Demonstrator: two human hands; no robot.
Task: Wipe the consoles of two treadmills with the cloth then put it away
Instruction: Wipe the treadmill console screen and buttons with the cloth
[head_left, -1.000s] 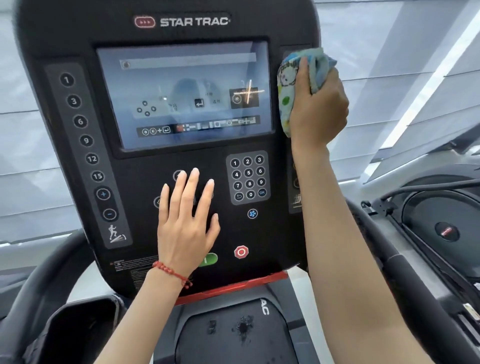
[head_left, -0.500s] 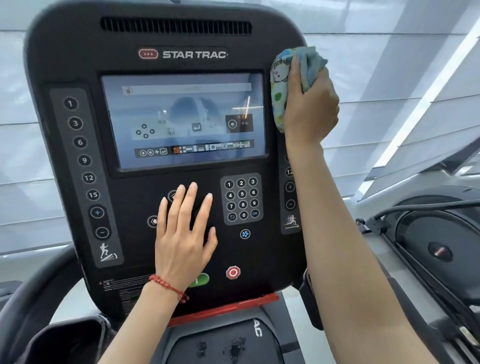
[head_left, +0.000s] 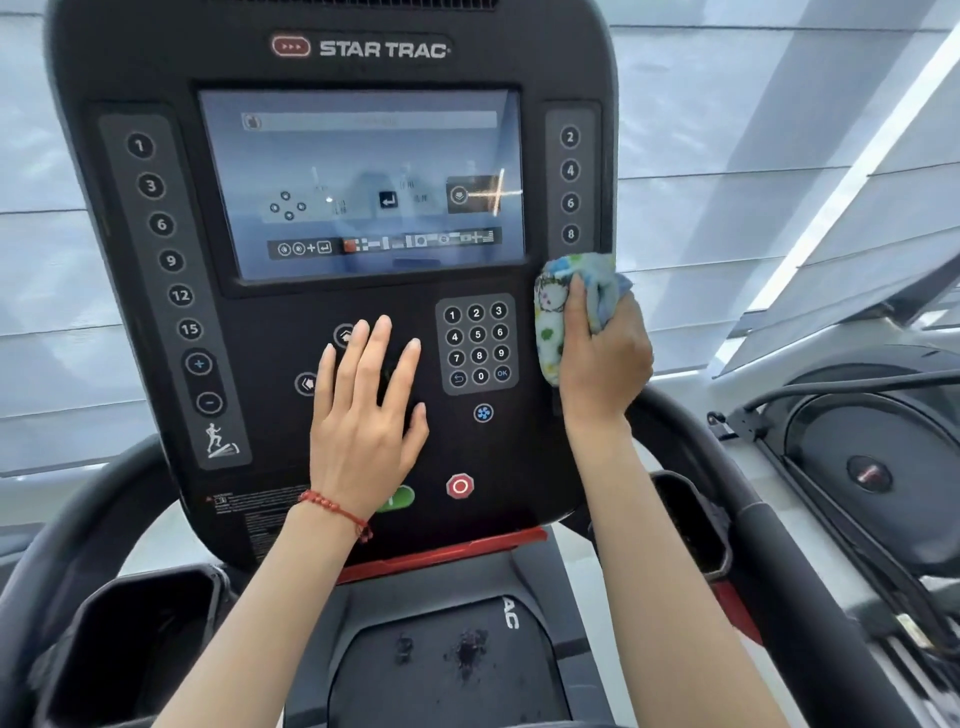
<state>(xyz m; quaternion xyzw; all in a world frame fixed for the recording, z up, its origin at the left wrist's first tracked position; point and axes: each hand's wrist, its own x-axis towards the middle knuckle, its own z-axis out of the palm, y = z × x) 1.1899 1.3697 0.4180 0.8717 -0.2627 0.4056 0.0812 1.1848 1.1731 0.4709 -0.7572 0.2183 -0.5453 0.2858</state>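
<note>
Right hand (head_left: 605, 358) grips bunched cloth (head_left: 558, 312) against console (head_left: 535, 441) right edge, under the button strip; left hand (head_left: 363, 415) lies flat, fingers straight, bracing; best finish the strip downward with firm pressure

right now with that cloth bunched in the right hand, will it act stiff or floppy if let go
Probably floppy: the cloth folds and bunches under the right hand, with a loose edge hanging below. It looks thin, so likely light. Released against the upright console, it would probably drop.
</note>
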